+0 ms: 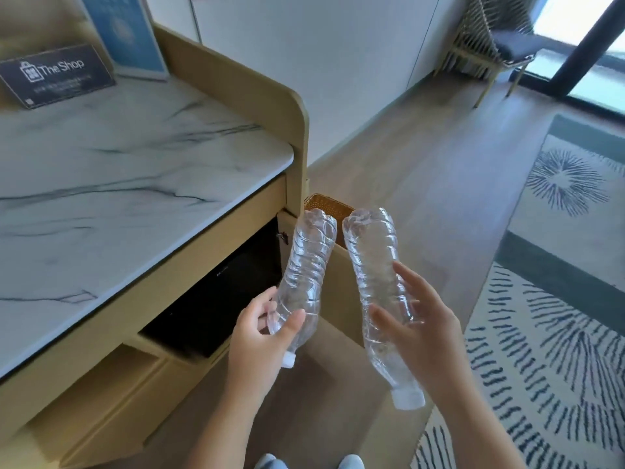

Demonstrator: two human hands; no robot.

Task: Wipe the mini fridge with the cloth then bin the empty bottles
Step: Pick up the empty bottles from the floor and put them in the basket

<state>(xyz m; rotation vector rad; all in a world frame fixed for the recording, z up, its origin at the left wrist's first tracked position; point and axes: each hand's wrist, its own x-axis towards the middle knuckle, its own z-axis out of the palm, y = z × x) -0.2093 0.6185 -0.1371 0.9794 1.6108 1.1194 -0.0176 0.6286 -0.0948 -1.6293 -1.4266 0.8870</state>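
My left hand (260,336) grips a clear, crumpled empty bottle (306,265) near its capped neck, bottom end up. In my right hand (422,326) is a second empty bottle (375,275), also held cap down and tilted. Both bottles' bottoms point toward a woven orange-brown bin (329,206) that stands on the floor just past the cabinet's end panel and is partly hidden by them. The black mini fridge (216,292) sits in the cabinet opening under the marble counter (118,170), to the left of my hands. No cloth is in view.
An open cabinet door (341,299) stands edge-on between the fridge and my right hand. A dark sign (57,74) and a blue card (125,32) stand on the counter's back. Wood floor, a patterned rug (558,299) at right, and a chair (497,42) far back.
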